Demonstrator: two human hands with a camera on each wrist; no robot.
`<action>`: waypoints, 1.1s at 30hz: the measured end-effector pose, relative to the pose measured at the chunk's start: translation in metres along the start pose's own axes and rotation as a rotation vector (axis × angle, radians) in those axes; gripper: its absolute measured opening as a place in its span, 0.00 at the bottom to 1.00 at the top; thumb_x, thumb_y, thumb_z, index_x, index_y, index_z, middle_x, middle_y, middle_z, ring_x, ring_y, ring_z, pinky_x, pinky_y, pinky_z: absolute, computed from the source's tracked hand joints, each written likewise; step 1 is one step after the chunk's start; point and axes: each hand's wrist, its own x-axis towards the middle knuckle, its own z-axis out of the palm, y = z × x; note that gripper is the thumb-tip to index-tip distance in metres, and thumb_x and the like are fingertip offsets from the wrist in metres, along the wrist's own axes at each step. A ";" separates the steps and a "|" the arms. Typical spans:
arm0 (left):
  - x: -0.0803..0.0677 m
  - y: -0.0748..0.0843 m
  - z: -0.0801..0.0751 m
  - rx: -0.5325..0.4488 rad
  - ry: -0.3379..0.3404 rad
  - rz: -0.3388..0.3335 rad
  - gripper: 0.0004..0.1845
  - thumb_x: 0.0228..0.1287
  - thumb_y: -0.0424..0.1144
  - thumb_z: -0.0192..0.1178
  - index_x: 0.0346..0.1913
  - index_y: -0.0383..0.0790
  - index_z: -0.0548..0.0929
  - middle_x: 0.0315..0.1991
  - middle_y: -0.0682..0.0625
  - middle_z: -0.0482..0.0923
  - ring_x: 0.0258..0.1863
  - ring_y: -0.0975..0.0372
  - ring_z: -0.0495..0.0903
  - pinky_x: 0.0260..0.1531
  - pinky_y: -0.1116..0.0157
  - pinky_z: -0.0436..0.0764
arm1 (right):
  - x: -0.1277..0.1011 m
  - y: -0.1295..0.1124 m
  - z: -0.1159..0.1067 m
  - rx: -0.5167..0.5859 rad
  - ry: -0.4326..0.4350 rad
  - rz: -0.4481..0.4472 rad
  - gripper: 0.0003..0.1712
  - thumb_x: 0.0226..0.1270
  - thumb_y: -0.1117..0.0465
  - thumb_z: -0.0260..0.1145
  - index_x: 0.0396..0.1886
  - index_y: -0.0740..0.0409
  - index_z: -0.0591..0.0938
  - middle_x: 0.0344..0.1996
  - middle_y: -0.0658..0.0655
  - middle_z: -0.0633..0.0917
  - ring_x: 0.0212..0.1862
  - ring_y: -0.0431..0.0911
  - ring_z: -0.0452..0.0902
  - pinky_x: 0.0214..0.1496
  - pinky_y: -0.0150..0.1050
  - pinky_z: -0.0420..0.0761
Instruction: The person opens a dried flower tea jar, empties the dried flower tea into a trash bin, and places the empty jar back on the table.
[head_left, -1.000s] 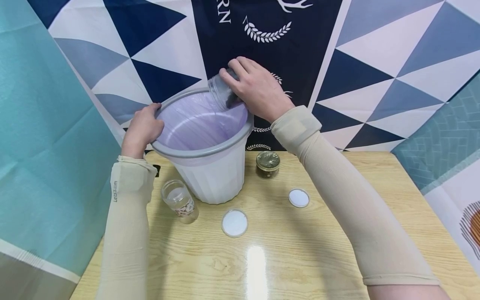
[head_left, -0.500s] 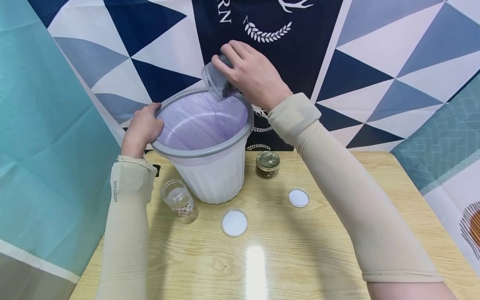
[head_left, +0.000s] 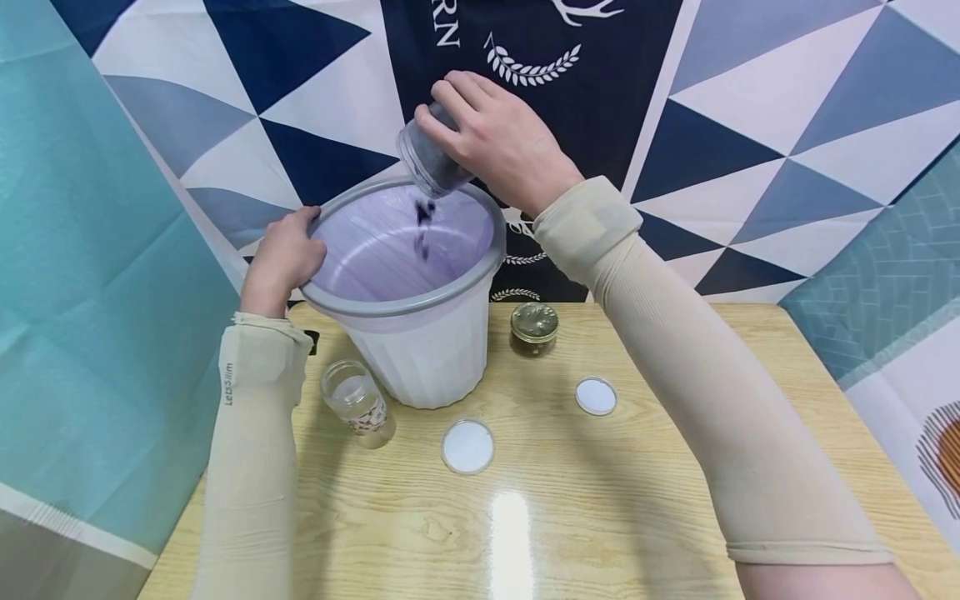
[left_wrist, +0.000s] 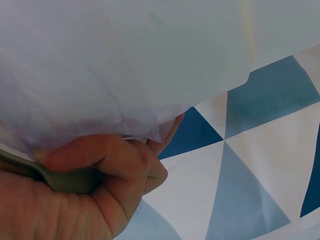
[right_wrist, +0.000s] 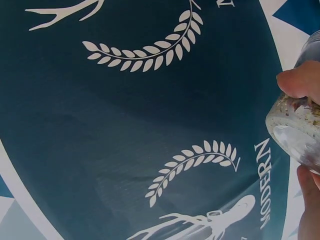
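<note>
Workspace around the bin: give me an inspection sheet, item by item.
Surface: wooden table, glossy, with a glare patch near the front.
Job's things: glass jar tipped mouth-down over the lined bin; dark bits are falling from it into the purple liner.
Clutter: open clear jar left of the bin, gold-lidded jar to its right, large white lid and small white lid lying flat in front.
Hands: left hand grips the bin's rim; right hand holds the tipped jar.
Cables: nothing seen.
Surroundings: blue and white triangle-patterned cloth behind, teal cloth at the left.
</note>
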 end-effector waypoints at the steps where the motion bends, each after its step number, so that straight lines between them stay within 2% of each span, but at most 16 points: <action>1: 0.000 0.000 0.000 0.000 -0.001 0.000 0.38 0.67 0.29 0.38 0.82 0.33 0.53 0.78 0.28 0.57 0.71 0.34 0.66 0.70 0.37 0.67 | 0.000 0.000 0.000 0.003 0.004 0.000 0.27 0.71 0.82 0.45 0.64 0.64 0.76 0.58 0.68 0.79 0.64 0.61 0.73 0.77 0.46 0.68; 5: -0.001 0.000 0.000 0.000 -0.002 0.002 0.38 0.67 0.29 0.38 0.82 0.33 0.53 0.79 0.29 0.57 0.71 0.34 0.66 0.71 0.38 0.66 | 0.000 0.000 -0.002 0.004 -0.001 0.005 0.28 0.69 0.83 0.49 0.64 0.64 0.76 0.58 0.68 0.79 0.65 0.61 0.73 0.78 0.46 0.68; 9: -0.001 0.000 0.000 0.001 -0.001 0.003 0.38 0.67 0.28 0.38 0.82 0.33 0.53 0.78 0.29 0.57 0.71 0.34 0.66 0.71 0.38 0.67 | 0.000 0.001 -0.003 0.008 -0.015 0.001 0.27 0.67 0.80 0.56 0.65 0.64 0.75 0.60 0.69 0.78 0.66 0.62 0.72 0.78 0.46 0.67; 12: -0.001 0.001 0.000 0.000 0.002 0.001 0.38 0.67 0.28 0.38 0.82 0.33 0.53 0.78 0.29 0.58 0.71 0.34 0.67 0.71 0.38 0.67 | 0.001 0.001 -0.003 0.017 -0.018 -0.004 0.26 0.69 0.79 0.57 0.65 0.64 0.76 0.61 0.69 0.78 0.67 0.62 0.72 0.79 0.46 0.66; 17: 0.000 0.000 0.000 0.000 0.003 -0.001 0.37 0.67 0.29 0.38 0.82 0.33 0.54 0.78 0.29 0.58 0.71 0.34 0.66 0.71 0.38 0.67 | 0.004 0.001 -0.003 0.006 -0.033 -0.019 0.25 0.72 0.79 0.54 0.66 0.63 0.75 0.62 0.69 0.77 0.67 0.61 0.71 0.80 0.46 0.65; 23: -0.001 -0.003 -0.002 -0.004 -0.003 -0.007 0.37 0.68 0.29 0.37 0.82 0.33 0.52 0.79 0.29 0.57 0.71 0.34 0.66 0.71 0.38 0.67 | 0.012 -0.001 -0.004 0.005 -0.009 -0.058 0.24 0.74 0.79 0.50 0.65 0.62 0.76 0.61 0.67 0.78 0.67 0.61 0.71 0.81 0.44 0.63; 33: -0.002 -0.004 -0.002 0.008 0.007 -0.010 0.38 0.67 0.29 0.37 0.82 0.33 0.53 0.78 0.28 0.58 0.70 0.34 0.67 0.70 0.38 0.67 | 0.018 -0.001 -0.008 -0.074 -0.020 -0.118 0.28 0.75 0.82 0.40 0.65 0.60 0.75 0.61 0.65 0.77 0.67 0.59 0.70 0.81 0.43 0.64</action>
